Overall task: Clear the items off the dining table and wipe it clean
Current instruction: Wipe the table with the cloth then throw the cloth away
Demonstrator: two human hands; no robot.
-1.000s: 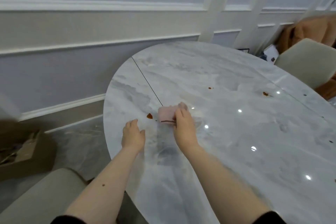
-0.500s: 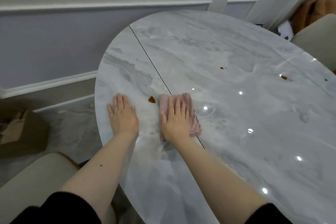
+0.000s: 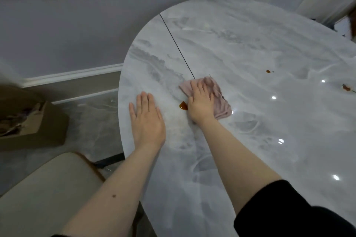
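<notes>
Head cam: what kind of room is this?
Most likely a home dining area. A glossy marble-look oval table stands by a panelled wall with white moulding, and a cushioned chair is drawn up to it. The right hand presses a pink cloth beside a brown sauce spot.

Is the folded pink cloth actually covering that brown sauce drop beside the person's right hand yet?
Apart, narrowly. The head view shows the brown sauce drop uncovered on the grey marble table, just left of the right hand, which presses flat on the folded pink cloth.
</notes>
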